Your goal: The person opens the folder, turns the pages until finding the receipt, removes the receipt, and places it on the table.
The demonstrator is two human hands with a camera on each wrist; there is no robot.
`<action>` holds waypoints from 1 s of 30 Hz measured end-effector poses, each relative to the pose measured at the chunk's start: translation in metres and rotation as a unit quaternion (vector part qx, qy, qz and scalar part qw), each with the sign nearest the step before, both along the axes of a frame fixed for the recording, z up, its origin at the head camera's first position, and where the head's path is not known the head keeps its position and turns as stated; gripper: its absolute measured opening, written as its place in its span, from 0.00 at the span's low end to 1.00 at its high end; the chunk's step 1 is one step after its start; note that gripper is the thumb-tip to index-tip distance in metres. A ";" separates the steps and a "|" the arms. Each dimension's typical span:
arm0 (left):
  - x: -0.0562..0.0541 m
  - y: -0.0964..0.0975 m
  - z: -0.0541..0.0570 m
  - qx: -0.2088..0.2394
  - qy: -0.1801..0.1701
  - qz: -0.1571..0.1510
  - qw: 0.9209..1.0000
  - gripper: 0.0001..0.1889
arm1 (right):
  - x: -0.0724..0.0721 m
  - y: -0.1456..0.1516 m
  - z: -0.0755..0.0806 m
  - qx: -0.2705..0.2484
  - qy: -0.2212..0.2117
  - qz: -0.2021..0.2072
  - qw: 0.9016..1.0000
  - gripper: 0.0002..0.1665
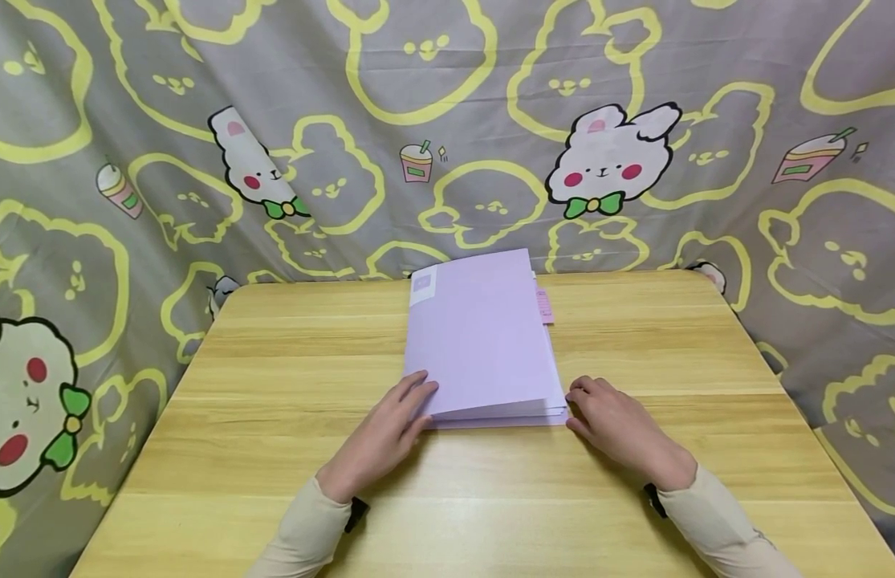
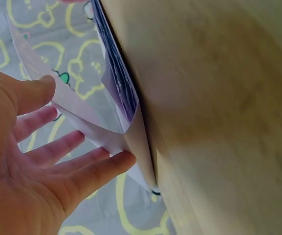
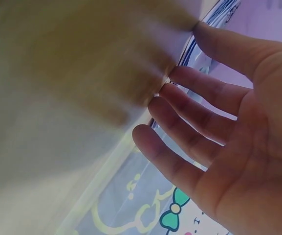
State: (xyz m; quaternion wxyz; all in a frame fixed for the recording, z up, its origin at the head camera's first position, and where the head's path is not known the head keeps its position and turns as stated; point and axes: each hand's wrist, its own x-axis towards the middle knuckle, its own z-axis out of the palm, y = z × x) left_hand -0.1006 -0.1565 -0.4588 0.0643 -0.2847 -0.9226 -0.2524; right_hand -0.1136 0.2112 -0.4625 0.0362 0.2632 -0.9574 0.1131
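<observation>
A light purple folder [image 1: 476, 337] lies on the table with its front cover slightly raised over the sheets inside. It bears a white label [image 1: 422, 285] at the top left, and a pink tab [image 1: 544, 307] sticks out on the right. My left hand [image 1: 385, 433] is at the lower left, its fingers spread along the spine [image 2: 137, 142]. In the left wrist view the cover stands apart from the inner pages [image 2: 119, 73]. At the lower right corner is my right hand [image 1: 616, 421], fingers loosely extended, fingertips right at the page edges [image 3: 192, 49].
The wooden table [image 1: 288, 345] stretches out around the folder. Behind it and along the sides hangs a grey curtain [image 1: 476, 136] with yellow outlines and rabbit faces, close to the table's back edge.
</observation>
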 end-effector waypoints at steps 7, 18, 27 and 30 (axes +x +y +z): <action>0.001 -0.001 0.003 -0.006 -0.011 0.003 1.000 0.25 | 0.000 -0.002 -0.002 0.009 -0.001 -0.010 1.000 0.19; 0.002 0.000 0.006 -0.012 -0.011 0.009 1.000 0.26 | 0.001 -0.005 0.000 -0.003 0.013 0.035 0.999 0.17; 0.003 0.001 0.007 -0.001 -0.028 0.023 0.999 0.28 | 0.001 -0.006 0.000 0.009 0.009 0.029 1.000 0.13; 0.004 0.000 0.008 0.007 -0.029 0.025 0.999 0.28 | 0.002 -0.007 0.000 0.011 0.011 0.025 1.000 0.12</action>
